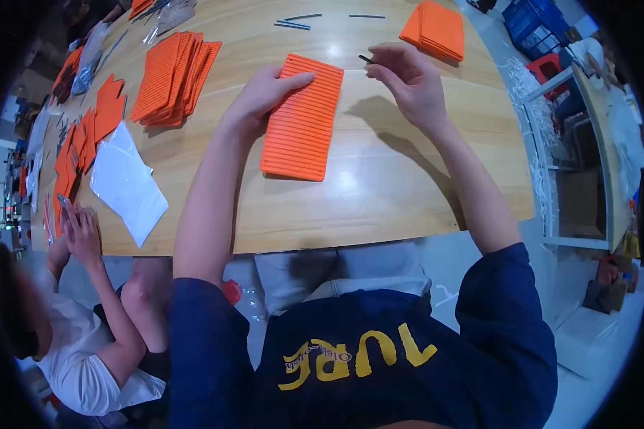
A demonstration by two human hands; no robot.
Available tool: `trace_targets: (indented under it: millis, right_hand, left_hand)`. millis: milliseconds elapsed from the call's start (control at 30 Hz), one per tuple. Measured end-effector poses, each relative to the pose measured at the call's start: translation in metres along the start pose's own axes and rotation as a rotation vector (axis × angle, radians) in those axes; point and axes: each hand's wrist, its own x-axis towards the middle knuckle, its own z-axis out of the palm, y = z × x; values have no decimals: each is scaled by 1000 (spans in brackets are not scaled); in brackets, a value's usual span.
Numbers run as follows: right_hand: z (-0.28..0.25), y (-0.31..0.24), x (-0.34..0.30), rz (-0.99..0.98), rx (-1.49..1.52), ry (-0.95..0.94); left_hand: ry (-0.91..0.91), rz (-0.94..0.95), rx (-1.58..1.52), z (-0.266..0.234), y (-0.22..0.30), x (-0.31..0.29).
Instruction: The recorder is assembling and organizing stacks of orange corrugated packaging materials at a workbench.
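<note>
My left hand (261, 96) grips the left edge of an orange ribbed rectangular pad (304, 129), its thumb lying across the upper face. The pad is tilted a little, with its long side running toward me. Right of its top corner, my right hand (411, 86) is closed in a pinch above the table. A short thin dark strip (366, 59) sticks out from between the right thumb and fingers; the rest of it is hidden. The right hand and the pad are apart.
The wooden table (393, 214) also bears a stack of orange ribbed pads (168, 79), an orange stack (436, 32) at the far right, loose dark strips (293, 24) and white plastic sheets (130, 186). At left, a co-worker's hands (82, 232) are near more orange pieces (75, 154).
</note>
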Motion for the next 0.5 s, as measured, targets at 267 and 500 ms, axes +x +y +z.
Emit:
trace_targets:
  millis: [267,500]
  right_hand:
    - [-4,-4,-8,25,127,17]
    - [-11,3,-8,-127,232,-44]
  left_hand:
    - [-26,161,-101,11,-16,-3]
    - [-90,321,-25,22,-18,-7]
